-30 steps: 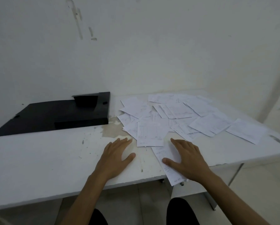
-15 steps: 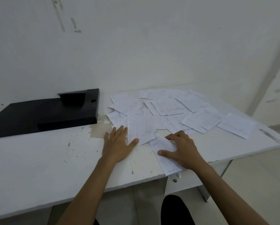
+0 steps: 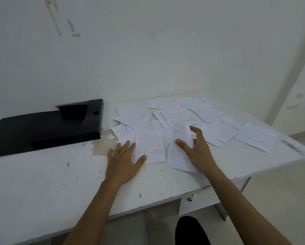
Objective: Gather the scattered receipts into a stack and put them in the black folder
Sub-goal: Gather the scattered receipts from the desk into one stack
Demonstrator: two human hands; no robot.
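Receipts (image 3: 181,119) lie scattered beside black folder (image 3: 42,128) on stained table (image 3: 42,183).

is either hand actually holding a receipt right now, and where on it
The right hand grips one long receipt by its right edge, thumb on top. The left hand holds nothing; it lies flat, fingertips on the near edge of the scattered receipts.
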